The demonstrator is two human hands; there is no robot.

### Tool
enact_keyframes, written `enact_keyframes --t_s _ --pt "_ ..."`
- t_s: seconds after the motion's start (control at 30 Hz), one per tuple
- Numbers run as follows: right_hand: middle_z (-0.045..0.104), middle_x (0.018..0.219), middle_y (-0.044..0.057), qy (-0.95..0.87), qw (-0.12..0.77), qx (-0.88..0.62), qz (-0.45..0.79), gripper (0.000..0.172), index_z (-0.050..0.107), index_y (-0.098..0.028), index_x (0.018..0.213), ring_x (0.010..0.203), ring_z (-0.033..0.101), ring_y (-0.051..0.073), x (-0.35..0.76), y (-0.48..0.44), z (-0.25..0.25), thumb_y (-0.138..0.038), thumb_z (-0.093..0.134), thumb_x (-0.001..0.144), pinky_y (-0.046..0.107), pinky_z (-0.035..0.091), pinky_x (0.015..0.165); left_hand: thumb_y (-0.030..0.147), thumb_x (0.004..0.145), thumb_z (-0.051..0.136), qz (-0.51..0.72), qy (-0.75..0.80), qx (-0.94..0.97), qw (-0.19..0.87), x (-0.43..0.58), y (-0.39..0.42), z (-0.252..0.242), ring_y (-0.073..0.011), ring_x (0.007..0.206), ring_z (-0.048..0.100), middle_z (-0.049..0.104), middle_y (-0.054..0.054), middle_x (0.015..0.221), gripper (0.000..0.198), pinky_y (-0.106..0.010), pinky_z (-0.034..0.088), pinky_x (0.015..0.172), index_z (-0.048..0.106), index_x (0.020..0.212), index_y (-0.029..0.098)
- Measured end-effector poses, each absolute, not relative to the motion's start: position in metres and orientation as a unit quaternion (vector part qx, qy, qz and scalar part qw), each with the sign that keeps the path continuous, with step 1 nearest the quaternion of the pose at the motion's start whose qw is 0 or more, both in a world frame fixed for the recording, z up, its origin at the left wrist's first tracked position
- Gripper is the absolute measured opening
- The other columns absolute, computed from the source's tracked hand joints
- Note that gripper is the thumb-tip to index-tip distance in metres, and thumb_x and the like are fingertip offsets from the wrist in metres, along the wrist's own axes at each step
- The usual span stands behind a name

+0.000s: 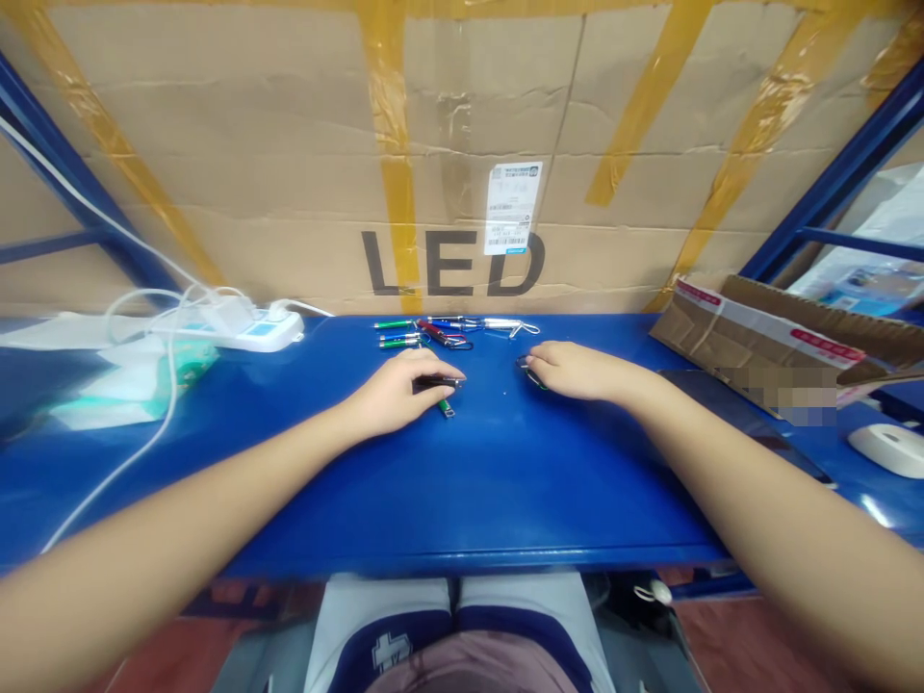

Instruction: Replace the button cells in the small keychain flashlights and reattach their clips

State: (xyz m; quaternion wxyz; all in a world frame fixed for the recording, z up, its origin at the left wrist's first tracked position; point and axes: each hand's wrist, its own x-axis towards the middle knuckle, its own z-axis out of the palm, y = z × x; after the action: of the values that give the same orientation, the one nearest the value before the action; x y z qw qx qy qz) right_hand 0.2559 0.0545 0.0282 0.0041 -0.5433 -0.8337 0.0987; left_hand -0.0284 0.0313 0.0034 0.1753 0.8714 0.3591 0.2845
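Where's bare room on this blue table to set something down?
Bare blue table lies between both forearms toward the near edge, and between the white power strip and the left hand. Crowded: small keychain torches behind the hands; open cardboard box past the right hand.

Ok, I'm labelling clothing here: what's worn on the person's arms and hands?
Nothing visible. The left forearm and right forearm are bare, with no sleeves in view. The left hand and right hand have no gloves, and no watch, band or ring shows.
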Motion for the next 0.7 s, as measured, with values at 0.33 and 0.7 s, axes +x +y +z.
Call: enact_keyframes --t_s 0.33,0.7 --pt "0.074 0.099 0.012 -0.793 -0.034 -0.606 0.049 0.041 0.067 -0.021 0.086 0.081 0.067 0.026 0.249 0.04 0.037 -0.053 0.041 0.095 0.032 0.04 0.06 0.042 0.097 0.052 0.221 0.306 0.908 0.179 -0.03 0.03 0.008 -0.0226 0.112 0.06 0.066 -0.009 0.117 0.034 -0.039 0.047 0.102 0.072 0.119 0.024" --pt "0.07 0.104 0.01 -0.8 0.02 -0.596 0.07 0.02 0.057 -0.02 0.101 0.082 0.063 0.021 0.251 0.04 0.035 -0.034 0.056 0.086 0.028 0.038 0.061 0.055 0.086 0.065 0.217 0.37 0.892 0.144 -0.039 0.045 0.008 -0.0219 0.094 0.065 0.072 -0.007 0.104 0.04 -0.035 0.051 0.083 0.074 0.106 0.022"
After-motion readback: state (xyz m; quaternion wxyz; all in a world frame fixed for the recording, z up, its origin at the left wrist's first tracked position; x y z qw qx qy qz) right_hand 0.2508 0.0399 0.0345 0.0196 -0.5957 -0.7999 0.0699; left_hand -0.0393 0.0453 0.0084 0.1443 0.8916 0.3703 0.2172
